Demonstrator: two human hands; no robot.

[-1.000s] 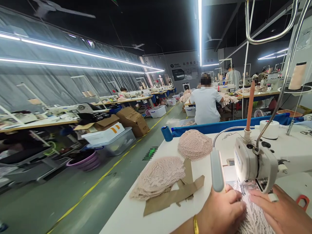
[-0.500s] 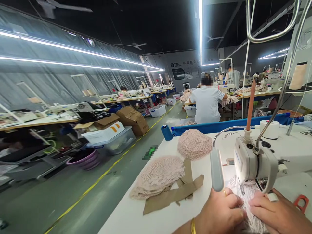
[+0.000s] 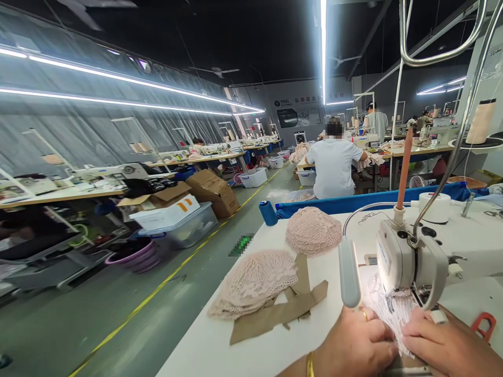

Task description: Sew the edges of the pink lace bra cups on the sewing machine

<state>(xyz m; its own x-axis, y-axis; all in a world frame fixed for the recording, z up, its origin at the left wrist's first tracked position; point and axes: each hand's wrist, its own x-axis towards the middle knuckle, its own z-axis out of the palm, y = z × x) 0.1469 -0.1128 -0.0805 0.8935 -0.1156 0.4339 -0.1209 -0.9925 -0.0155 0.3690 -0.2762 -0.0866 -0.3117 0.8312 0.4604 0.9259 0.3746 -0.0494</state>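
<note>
Farther under the sewing machine head point(image 3: 395, 256) now, the pale lace point(image 3: 396, 314) lies well in from the left edge of the tabletop point(image 3: 204, 351), left hand point(image 3: 359, 340) and right hand point(image 3: 444, 340) touching its sides, pinching or pressing I cannot tell from here, and I'd guide it flat and straight.

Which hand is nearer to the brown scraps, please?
Left. The left hand is to the right of the brown scraps, not touching them; the right hand is farther right, across the lace.
</note>
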